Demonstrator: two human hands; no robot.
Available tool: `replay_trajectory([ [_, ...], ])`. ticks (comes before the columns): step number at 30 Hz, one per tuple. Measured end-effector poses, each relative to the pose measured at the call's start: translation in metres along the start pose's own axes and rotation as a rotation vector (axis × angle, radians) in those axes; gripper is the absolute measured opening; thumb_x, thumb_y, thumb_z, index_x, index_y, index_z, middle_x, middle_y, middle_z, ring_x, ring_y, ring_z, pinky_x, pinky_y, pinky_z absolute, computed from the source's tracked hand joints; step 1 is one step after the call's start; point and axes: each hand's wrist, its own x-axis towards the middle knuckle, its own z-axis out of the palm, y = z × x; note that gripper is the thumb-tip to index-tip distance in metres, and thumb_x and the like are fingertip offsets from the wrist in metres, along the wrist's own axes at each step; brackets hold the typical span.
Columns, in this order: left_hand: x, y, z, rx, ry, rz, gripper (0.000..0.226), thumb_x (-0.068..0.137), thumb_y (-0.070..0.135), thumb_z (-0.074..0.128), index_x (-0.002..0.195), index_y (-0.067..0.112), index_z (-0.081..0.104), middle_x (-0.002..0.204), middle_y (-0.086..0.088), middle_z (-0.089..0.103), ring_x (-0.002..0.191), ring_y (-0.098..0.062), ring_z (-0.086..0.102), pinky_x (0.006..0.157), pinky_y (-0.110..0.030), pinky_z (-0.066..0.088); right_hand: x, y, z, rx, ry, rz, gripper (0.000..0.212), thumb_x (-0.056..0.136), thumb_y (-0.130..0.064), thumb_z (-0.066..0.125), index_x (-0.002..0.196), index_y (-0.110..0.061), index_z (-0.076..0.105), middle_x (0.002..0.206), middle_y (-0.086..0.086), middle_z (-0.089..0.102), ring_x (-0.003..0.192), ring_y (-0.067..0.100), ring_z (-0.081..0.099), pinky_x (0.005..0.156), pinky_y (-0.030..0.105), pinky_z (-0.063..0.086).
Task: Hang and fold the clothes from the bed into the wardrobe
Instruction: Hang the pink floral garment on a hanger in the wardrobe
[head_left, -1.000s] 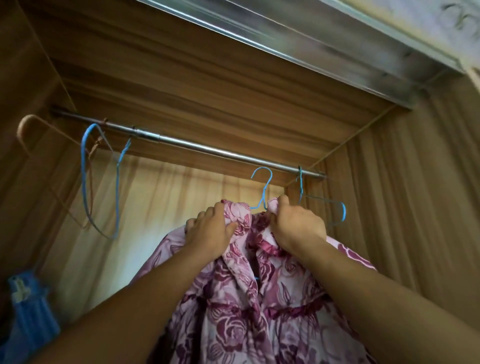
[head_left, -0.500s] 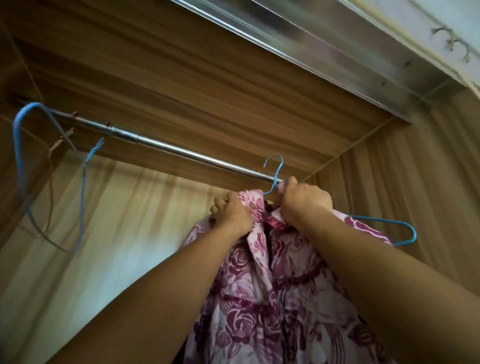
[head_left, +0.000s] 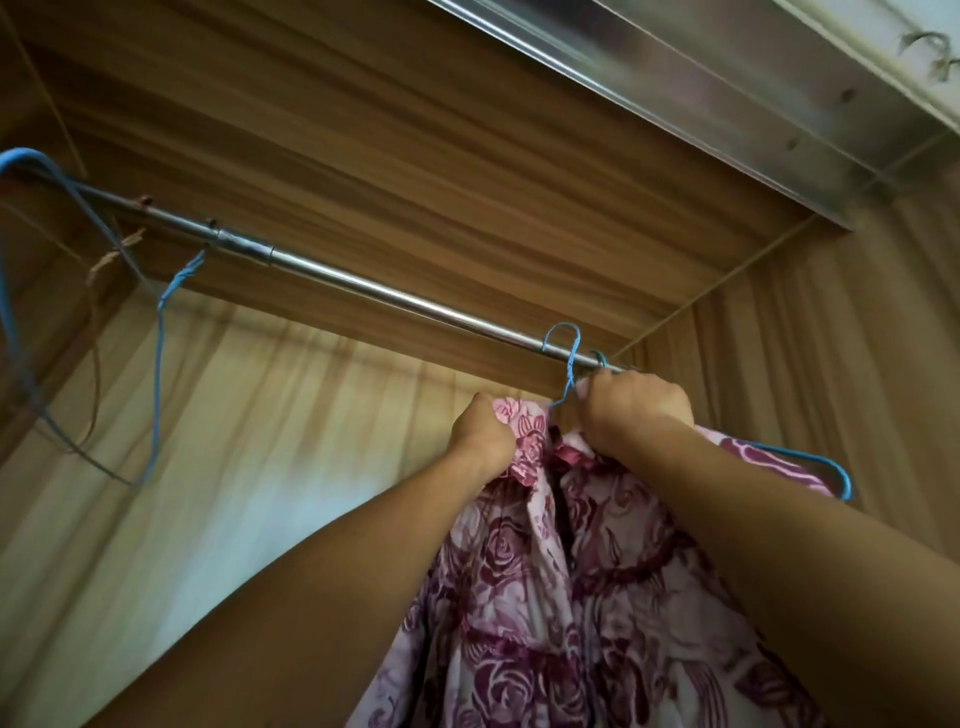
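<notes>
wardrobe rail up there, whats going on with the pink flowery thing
A person is hanging a pink floral garment in the wardrobe. Both hands grip its collar, the left hand on one side and the right hand on the other, beside the neck of the blue hanger it sits on. The hanger's hook is up at the metal rail and looks to be over it, near the right end. Empty blue hangers dangle at the rail's far left.

Wood-grain wardrobe walls (head_left: 260, 441), darker top panel (head_left: 415, 156), metal track (head_left: 727, 104), whitish surface (head_left: 883, 21) beyond
</notes>
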Motion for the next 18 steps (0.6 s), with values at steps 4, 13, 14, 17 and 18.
replay_trajectory([
  [4,0.008,0.02,0.005,-0.068,-0.01,0.025,0.026,0.092,0.008,0.052,0.116,0.001,0.059,0.114,-0.018,0.067,0.108,-0.036,0.064,0.095,-0.046,0.052,0.015,0.01,-0.014,-0.033,0.023,0.02,0.038,0.096,-0.039,0.043,0.122,-0.021,0.064,0.124,0.005,0.067,0.113,0.029,0.065,0.076,0.036,0.04],
  [13,0.001,0.001,-0.002,0.0,-0.134,0.024,0.067,0.069,0.013,0.085,0.128,0.014,0.053,0.115,-0.007,0.068,0.106,-0.026,0.066,0.097,-0.041,0.053,0.012,0.003,0.007,0.01,0.004,-0.041,0.032,0.099,-0.034,0.043,0.125,-0.022,0.058,0.13,0.005,0.063,0.119,0.029,0.06,0.08,0.036,0.038],
  [14,-0.002,0.0,-0.002,0.038,-0.129,0.018,0.064,0.07,0.01,0.08,0.127,0.015,0.053,0.113,-0.008,0.068,0.105,-0.027,0.066,0.095,-0.04,0.054,0.009,0.004,0.007,0.021,-0.007,-0.041,0.032,0.098,-0.035,0.044,0.125,-0.022,0.057,0.13,0.005,0.063,0.119,0.03,0.06,0.081,0.037,0.04],
  [17,-0.01,-0.002,0.003,0.136,-0.166,0.026,0.046,0.075,0.005,0.069,0.12,0.012,0.058,0.113,-0.013,0.068,0.106,-0.032,0.066,0.087,-0.033,0.053,-0.006,0.008,0.01,0.034,-0.1,-0.054,0.039,0.094,-0.043,0.048,0.125,-0.022,0.057,0.129,0.009,0.064,0.118,0.032,0.062,0.088,0.039,0.047],
  [18,-0.014,-0.004,0.006,0.168,-0.191,0.032,0.049,0.08,0.005,0.066,0.128,0.01,0.057,0.121,-0.013,0.065,0.112,-0.031,0.064,0.09,-0.03,0.052,-0.015,0.007,0.015,0.029,-0.133,-0.079,0.039,0.094,-0.042,0.049,0.125,-0.022,0.058,0.127,0.01,0.065,0.116,0.033,0.063,0.088,0.039,0.048],
])
